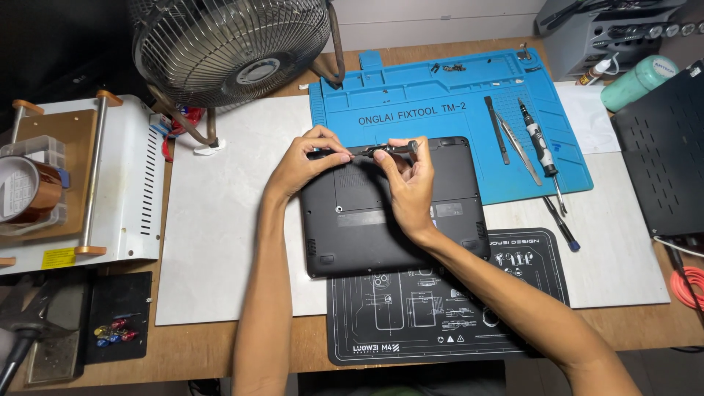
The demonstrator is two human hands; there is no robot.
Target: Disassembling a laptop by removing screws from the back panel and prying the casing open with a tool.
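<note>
Both of my hands meet at the far edge of the upturned black laptop (389, 213) lying mid-bench, left hand (304, 161) pinching the tip and right hand (411, 180) gripping the handle of a dark screwdriver (370, 151), held level to steady it.

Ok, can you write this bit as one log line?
left hand: grips screwdriver | right hand: grips screwdriver | laptop: upside down, under hands | tweezers: on blue mat
</note>
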